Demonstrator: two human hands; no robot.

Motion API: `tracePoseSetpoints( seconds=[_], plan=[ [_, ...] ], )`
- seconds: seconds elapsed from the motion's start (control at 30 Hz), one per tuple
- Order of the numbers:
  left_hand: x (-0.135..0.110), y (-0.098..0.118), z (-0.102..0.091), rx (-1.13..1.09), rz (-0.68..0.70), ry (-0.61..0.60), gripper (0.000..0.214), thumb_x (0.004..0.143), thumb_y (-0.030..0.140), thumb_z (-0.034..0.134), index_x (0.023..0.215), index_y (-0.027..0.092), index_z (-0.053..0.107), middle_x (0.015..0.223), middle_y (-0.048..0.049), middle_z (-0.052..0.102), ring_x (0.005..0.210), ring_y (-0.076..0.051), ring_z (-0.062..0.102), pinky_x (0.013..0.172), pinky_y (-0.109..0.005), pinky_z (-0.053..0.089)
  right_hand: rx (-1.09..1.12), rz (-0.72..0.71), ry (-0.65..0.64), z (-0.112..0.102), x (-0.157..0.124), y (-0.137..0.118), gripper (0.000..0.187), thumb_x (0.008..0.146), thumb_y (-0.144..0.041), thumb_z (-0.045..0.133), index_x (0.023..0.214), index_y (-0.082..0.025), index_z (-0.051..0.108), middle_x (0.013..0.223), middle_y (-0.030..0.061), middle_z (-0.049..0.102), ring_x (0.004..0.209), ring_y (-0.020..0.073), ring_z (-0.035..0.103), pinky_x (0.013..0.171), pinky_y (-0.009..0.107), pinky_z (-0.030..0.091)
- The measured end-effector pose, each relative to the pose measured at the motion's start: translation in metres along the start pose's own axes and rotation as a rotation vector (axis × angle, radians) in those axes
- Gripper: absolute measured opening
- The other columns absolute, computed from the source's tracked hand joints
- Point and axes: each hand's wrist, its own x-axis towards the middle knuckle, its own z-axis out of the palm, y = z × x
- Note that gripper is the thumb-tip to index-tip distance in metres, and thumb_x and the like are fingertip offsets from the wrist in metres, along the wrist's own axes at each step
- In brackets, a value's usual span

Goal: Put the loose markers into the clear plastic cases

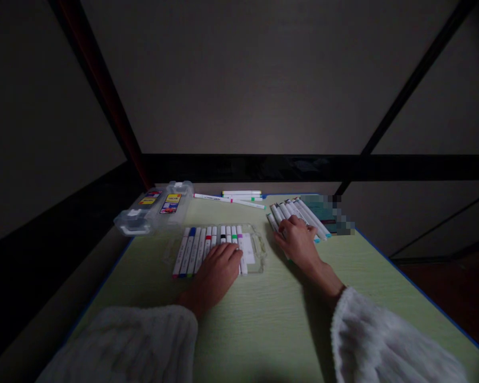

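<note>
A row of white markers (186, 252) with coloured end bands lies side by side on a clear plastic tray (262, 254) in the middle of the table. My left hand (219, 264) rests palm down over the right part of that row, its fingers stretched out flat on the markers. To the right, white markers (309, 215) lie slanted in a bunch. My right hand (299, 242) is on the near left side of this bunch, fingers curled down round a marker (272, 222); its fingertips are partly hidden.
A clear plastic case (165, 210) with yellow labels lies at the back left of the table (259, 324). Several loose markers (241, 193) lie along the far edge. A dark green flat item (321, 210), partly blurred out, is beneath or beside the right bunch. A wall stands behind.
</note>
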Motion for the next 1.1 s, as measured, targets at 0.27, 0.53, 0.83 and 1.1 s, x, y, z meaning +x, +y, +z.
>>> tracePoseSetpoints(
  seconds=[0.27, 0.53, 0.83, 1.1],
  plan=[
    [-0.001, -0.001, 0.001, -0.01, -0.001, 0.002, 0.022, 0.08, 0.008, 0.052, 0.1, 0.014, 0.056, 0.106, -0.0074, 0.058, 0.1, -0.021, 0.051, 0.089, -0.035, 0.043, 0.053, -0.072, 0.009, -0.004, 0.02, -0.004, 0.016, 0.079, -0.023, 0.046, 0.089, -0.018, 0.058, 0.097, 0.0096, 0.055, 0.096, 0.0258, 0.049, 0.074, 0.036, 0.031],
    [-0.001, -0.001, 0.003, -0.043, -0.019, 0.011, 0.023, 0.082, 0.008, 0.049, 0.103, 0.014, 0.055, 0.109, -0.0069, 0.057, 0.102, -0.021, 0.05, 0.09, -0.036, 0.042, -0.089, -0.21, -0.216, 0.008, 0.091, -0.035, 0.04, 0.077, -0.021, 0.05, 0.117, -0.015, 0.045, 0.118, 0.0141, 0.047, 0.11, 0.0277, 0.042, 0.083, 0.037, 0.037],
    [-0.002, -0.001, -0.001, -0.068, -0.029, -0.037, 0.021, 0.081, 0.009, 0.045, 0.1, 0.016, 0.053, 0.107, -0.0055, 0.056, 0.101, -0.021, 0.049, 0.088, -0.036, 0.043, -0.144, -0.193, -0.301, 0.041, 0.145, -0.049, 0.054, 0.07, -0.02, 0.06, 0.12, -0.015, 0.04, 0.123, 0.0146, 0.043, 0.115, 0.0278, 0.038, 0.087, 0.04, 0.037],
    [-0.002, -0.003, 0.005, -0.079, -0.036, -0.011, 0.022, 0.082, 0.01, 0.043, 0.101, 0.016, 0.052, 0.108, -0.0055, 0.055, 0.1, -0.021, 0.049, 0.088, -0.036, 0.042, -0.106, -0.12, -0.302, 0.055, 0.158, -0.055, 0.055, 0.07, -0.025, 0.058, 0.12, -0.014, 0.039, 0.122, 0.0155, 0.039, 0.112, 0.028, 0.044, 0.086, 0.039, 0.039]
  ],
)
